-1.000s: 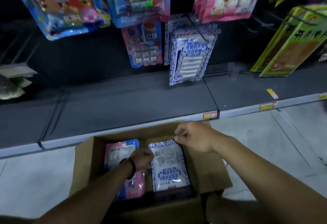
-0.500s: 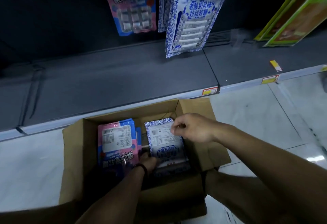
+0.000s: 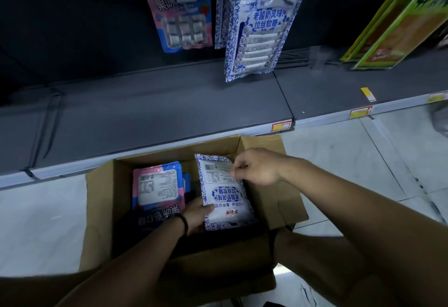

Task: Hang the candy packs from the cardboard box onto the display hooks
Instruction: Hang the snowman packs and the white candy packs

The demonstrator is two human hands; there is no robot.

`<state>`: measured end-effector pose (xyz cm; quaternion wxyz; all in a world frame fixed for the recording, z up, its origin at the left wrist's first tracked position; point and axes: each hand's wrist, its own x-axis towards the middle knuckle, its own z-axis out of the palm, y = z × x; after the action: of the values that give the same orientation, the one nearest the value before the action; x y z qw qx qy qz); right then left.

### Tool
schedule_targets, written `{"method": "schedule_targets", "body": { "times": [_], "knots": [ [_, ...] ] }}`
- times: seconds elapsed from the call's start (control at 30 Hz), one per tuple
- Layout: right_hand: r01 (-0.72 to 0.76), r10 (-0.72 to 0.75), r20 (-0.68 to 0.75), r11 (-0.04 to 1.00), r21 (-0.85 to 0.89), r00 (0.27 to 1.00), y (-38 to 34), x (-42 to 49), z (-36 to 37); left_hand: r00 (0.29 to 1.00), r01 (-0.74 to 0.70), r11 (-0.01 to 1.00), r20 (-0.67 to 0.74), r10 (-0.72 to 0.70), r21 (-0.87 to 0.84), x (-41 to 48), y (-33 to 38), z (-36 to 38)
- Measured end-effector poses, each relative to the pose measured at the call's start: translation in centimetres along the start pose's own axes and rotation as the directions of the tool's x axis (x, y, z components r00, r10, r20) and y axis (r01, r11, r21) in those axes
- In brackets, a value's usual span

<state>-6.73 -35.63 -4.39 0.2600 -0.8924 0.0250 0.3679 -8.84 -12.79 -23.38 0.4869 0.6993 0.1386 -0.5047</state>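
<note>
An open cardboard box point(image 3: 101, 209) sits on the floor in front of the shelf. Inside lie pink-and-blue candy packs point(image 3: 157, 187) on the left and a blue-and-white candy pack point(image 3: 221, 192) on the right, back side up. My left hand point(image 3: 194, 217) grips the blue-and-white pack's lower left edge. My right hand point(image 3: 257, 168) pinches its upper right edge. Above, matching blue-and-white packs point(image 3: 259, 25) and a pink-and-blue pack point(image 3: 181, 8) hang on display hooks.
A dark grey bottom shelf point(image 3: 145, 117) runs across behind the box, with price tags point(image 3: 281, 126) on its front rail. Green-and-orange packs point(image 3: 400, 23) hang at the upper right. Pale floor tiles point(image 3: 363, 161) surround the box.
My view has tilted down toward the box. My left hand slid from between the packs to the blue-and-white pack's lower edge, and the pack has lifted slightly in both hands.
</note>
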Motion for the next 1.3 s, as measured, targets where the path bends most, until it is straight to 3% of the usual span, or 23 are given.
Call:
{"method": "schedule_targets", "body": {
  "times": [0.1, 0.33, 0.5, 0.63, 0.77, 0.83, 0.9, 0.97, 1.03, 1.07, 1.2, 1.3],
  "knots": [
    [0.004, -0.006, -0.035, 0.998, -0.069, 0.999, -0.2, -0.5, -0.2, 0.999, 0.019, 0.98, 0.036, -0.012, -0.196, -2.1, 0.8, -0.7],
    [0.097, -0.097, 0.004, 0.994, -0.059, 0.995, -0.7, -2.7, -1.1, 0.982, -0.152, 0.922, 0.047, 0.18, -0.355, -7.8, 3.3, -3.8],
    [0.208, -0.218, -0.004, 0.936, -0.285, 0.976, -1.2, -4.7, -2.1, 0.954, -0.245, 0.852, 0.043, 0.297, -0.463, -13.2, 7.7, -5.1],
    [0.279, -0.328, -0.182, 0.927, -0.249, 0.927, -1.0, -4.5, -2.8, 0.948, -0.272, 0.838, 0.018, 0.318, -0.473, -15.9, 11.1, -5.5],
    [0.361, -0.355, -0.454, 0.929, -0.076, 0.817, -0.6, -5.4, -4.4, 0.951, -0.28, 0.868, 0.003, 0.308, -0.411, -16.9, 14.5, -6.5],
    [0.399, -0.344, -0.582, 0.916, -0.037, 0.736, -0.8, -5.8, -5.3, 0.961, -0.266, 0.921, -0.002, 0.277, -0.283, -17.6, 16.5, -7.0],
    [0.412, -0.317, -0.654, 0.911, -0.008, 0.687, -0.7, -5.7, -6.4, 0.959, -0.278, 0.949, -0.099, 0.266, -0.148, -18.5, 18.5, -6.9],
    [0.394, -0.283, -0.676, 0.919, 0.012, 0.68, -0.3, -5.5, -7.6, 0.883, -0.392, 0.919, -0.268, 0.385, 0.029, -18.3, 19.8, -6.7],
    [0.374, -0.261, -0.676, 0.927, 0.023, 0.689, 0.1, -5.5, -8.7, 0.737, -0.535, 0.82, -0.364, 0.57, 0.202, -18.0, 20.9, -6.4],
    [0.374, -0.263, -0.671, 0.927, 0.023, 0.694, 0.4, -5.7, -9.3, 0.685, -0.592, 0.771, -0.358, 0.635, 0.235, -18.0, 21.4, -6.3],
    [0.416, -0.267, -0.669, 0.907, 0.068, 0.693, 1.1, -6.3, -11.3, 0.627, -0.756, 0.637, -0.111, 0.771, 0.152, -18.2, 23.7, -4.3],
    [0.444, -0.218, -0.705, 0.883, 0.152, 0.675, 1.9, -5.9, -13.1, 0.522, -0.791, 0.544, -0.155, 0.839, 0.28, -17.2, 25.5, -2.5]
  ]
}}
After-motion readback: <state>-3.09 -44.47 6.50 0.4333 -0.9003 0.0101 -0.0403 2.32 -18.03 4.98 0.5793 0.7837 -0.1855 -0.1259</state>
